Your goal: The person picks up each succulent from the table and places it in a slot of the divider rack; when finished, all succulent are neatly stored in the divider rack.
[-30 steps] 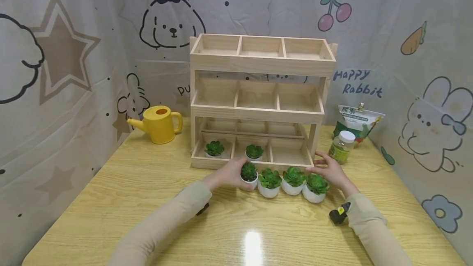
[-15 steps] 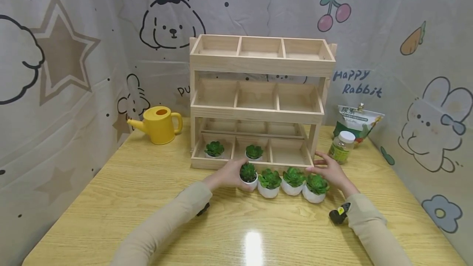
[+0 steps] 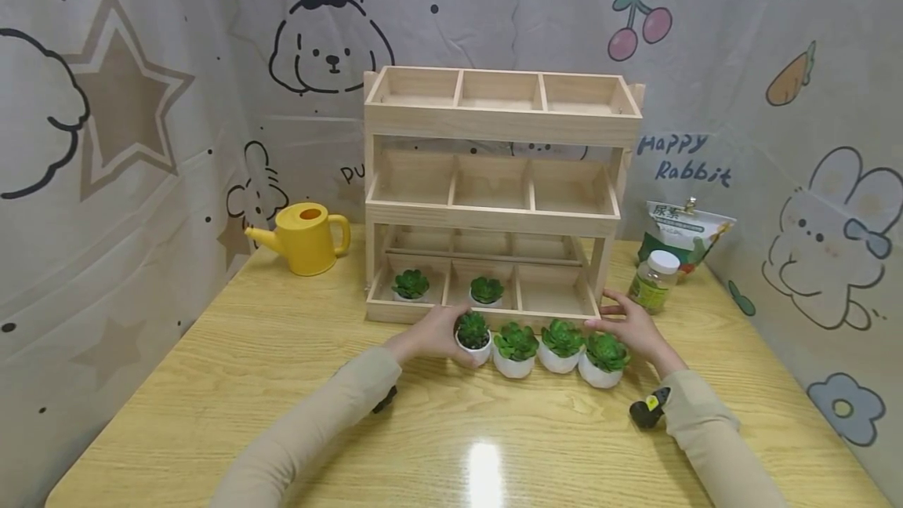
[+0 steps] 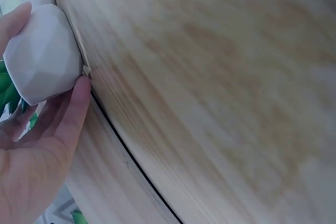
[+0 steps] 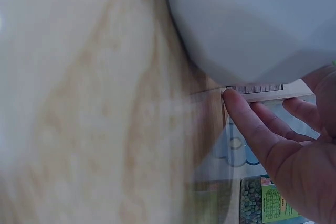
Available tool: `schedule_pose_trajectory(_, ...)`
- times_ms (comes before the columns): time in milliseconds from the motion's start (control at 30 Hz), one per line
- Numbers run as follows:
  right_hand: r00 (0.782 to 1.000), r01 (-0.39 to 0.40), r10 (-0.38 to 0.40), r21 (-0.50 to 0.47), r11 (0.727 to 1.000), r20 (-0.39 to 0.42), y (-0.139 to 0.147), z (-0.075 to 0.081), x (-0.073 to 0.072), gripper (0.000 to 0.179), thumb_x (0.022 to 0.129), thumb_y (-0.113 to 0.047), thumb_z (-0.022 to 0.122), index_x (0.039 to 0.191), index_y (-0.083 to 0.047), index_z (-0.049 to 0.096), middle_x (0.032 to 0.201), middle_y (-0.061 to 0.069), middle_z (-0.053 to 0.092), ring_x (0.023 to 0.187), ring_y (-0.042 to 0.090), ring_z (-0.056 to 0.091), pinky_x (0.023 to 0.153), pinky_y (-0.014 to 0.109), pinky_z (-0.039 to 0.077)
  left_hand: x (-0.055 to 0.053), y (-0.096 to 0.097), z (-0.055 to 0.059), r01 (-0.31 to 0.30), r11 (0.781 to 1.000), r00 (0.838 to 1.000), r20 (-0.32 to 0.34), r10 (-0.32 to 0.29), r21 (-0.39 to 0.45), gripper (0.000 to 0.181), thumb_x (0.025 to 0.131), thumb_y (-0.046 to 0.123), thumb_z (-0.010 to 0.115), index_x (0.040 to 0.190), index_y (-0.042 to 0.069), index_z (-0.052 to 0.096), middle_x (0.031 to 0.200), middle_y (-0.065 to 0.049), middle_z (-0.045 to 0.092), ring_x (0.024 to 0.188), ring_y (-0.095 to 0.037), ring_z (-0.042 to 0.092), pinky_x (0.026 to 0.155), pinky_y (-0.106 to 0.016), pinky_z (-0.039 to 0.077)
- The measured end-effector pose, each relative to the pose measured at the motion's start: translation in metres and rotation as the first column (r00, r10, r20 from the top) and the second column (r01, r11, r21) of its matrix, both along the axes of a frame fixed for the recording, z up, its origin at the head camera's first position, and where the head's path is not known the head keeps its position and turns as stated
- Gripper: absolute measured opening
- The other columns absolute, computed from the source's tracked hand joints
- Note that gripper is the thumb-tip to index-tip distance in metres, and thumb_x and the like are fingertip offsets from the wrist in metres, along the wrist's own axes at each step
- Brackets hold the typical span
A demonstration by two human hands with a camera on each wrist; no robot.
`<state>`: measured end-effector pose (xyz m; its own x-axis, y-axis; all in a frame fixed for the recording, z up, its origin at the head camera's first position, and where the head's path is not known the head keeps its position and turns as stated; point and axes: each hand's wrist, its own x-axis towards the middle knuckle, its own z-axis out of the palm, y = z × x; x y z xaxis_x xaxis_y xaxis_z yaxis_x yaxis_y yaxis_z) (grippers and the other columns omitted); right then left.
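My left hand (image 3: pixel 437 334) holds a small succulent in a white pot (image 3: pixel 473 339), thumb on one side and fingers on the other. In the left wrist view that faceted pot (image 4: pixel 44 53) rests on the table beside other white pottery. Three more potted succulents (image 3: pixel 516 349) stand in a row to its right. Near the rightmost succulent (image 3: pixel 604 357), my right hand (image 3: pixel 629 328) reaches to the lower right corner of the wooden shelf (image 3: pixel 494 218), fingers extended. Two succulents sit in the bottom tier, one in the left compartment (image 3: pixel 411 285), one in the middle (image 3: pixel 486 291).
A yellow watering can (image 3: pixel 309 239) stands left of the shelf. To its right are a white-lidded jar (image 3: pixel 653 282) and a clipped green and white bag (image 3: pixel 683 234). Patterned cloth hangs around the wooden table (image 3: pixel 233 382).
My left hand and the succulent it holds have shifted slightly left, widening the gap to the neighbouring pot. My right hand has stayed at the shelf corner.
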<state>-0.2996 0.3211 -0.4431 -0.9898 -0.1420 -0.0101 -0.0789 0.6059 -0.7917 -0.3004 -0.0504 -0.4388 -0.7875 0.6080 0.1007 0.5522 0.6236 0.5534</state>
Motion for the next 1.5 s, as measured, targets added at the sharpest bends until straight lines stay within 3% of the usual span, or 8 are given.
schedule_pose_trajectory(767,1.000,-0.004,0.004,-0.011,1.000,0.004,-0.002,0.002,0.001,0.082,0.090,-0.031,0.067,0.150,0.002,0.021,0.133,0.036,0.047,0.110,0.041,0.059,0.079,0.039,0.053,0.000,-0.008,0.006,0.025,1.000,0.999,0.026,-0.025,0.003,0.073,0.063,0.033,0.089,0.123,0.008,0.057,0.110,-0.003,0.067,0.099,-0.016,0.062,0.090,-0.035,0.050)
schedule_pose_trajectory(1067,1.000,0.001,-0.001,0.001,1.000,0.015,-0.001,0.001,0.000,0.084,0.090,-0.033,0.067,0.150,0.002,0.020,0.133,0.036,0.047,0.112,0.043,0.058,0.080,0.042,0.053,0.004,-0.008,0.011,0.064,0.997,0.998,0.012,-0.064,0.043,0.072,0.062,0.028,0.090,0.123,0.007,0.057,0.108,-0.004,0.068,0.097,-0.016,0.064,0.085,-0.028,0.052)
schedule_pose_trajectory(1500,1.000,-0.003,0.003,0.000,1.000,0.010,0.000,0.000,0.000,0.085,0.090,-0.032,0.067,0.150,0.003,0.019,0.132,0.036,0.048,0.109,0.041,0.060,0.078,0.040,0.053,0.006,-0.011,0.018,0.076,0.994,0.997,0.017,-0.078,0.079,0.072,0.065,0.026,0.088,0.127,0.010,0.055,0.116,-0.002,0.066,0.105,-0.018,0.062,0.096,-0.038,0.048)
